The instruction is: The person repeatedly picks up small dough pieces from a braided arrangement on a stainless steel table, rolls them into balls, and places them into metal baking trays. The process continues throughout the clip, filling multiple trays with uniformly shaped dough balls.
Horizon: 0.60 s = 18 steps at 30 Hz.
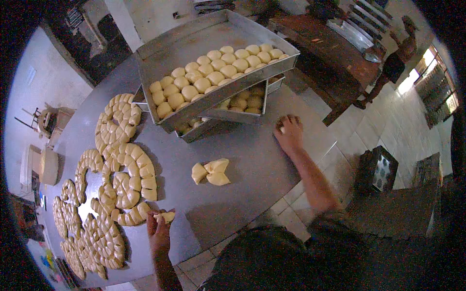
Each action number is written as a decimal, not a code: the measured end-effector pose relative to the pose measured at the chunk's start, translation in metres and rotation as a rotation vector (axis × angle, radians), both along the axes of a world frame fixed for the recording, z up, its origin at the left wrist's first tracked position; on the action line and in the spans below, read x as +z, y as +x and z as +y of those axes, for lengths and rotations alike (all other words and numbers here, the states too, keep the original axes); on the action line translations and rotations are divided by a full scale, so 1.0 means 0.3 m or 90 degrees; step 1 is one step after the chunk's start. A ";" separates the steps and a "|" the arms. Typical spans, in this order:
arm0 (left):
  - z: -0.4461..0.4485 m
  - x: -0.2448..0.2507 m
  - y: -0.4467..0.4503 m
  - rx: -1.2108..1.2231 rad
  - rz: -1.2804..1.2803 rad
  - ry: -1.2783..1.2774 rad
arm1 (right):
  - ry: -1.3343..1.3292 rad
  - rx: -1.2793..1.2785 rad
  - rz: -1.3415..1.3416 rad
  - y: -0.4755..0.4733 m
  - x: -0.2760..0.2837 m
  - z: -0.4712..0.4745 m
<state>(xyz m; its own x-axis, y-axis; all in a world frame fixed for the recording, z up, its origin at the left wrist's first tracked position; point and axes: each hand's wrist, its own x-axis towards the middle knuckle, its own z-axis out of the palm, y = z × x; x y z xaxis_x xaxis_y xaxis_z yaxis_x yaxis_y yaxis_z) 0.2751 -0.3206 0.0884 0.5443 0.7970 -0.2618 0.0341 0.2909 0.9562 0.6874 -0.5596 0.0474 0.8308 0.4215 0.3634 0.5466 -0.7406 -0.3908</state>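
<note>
My left hand holds a small piece of dough between thumb and fingers, beside the end of a coiled, cut dough rope. More coils of scored dough spread over the left of the metal table. Near the table's right edge, my right hand is cupped over a lump of dough, mostly hidden under the fingers. Between the hands lie a few cut dough pieces, touching one another. Beyond them, round dough balls sit in rows in the nearer part of a deep metal tray.
The deep tray rests on other metal trays that also hold dough balls, set at an angle. A wooden table with metal pans stands behind at the right. Another person is on the tiled floor at the far right.
</note>
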 end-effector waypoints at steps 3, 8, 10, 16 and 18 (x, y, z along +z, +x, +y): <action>-0.019 -0.042 0.082 0.010 0.067 0.117 | 0.065 0.096 0.021 -0.009 -0.067 0.075; 0.009 0.036 0.181 0.048 0.147 0.114 | -0.003 0.093 0.052 -0.008 0.079 -0.056; 0.029 -0.034 0.214 -0.076 0.196 0.257 | -0.041 0.082 0.067 0.046 0.012 -0.010; -0.018 -0.001 0.276 -0.061 0.008 0.119 | 0.040 0.265 0.233 0.032 0.186 -0.163; -0.061 0.056 0.299 0.076 0.017 0.021 | 0.177 0.297 0.421 0.156 0.282 -0.199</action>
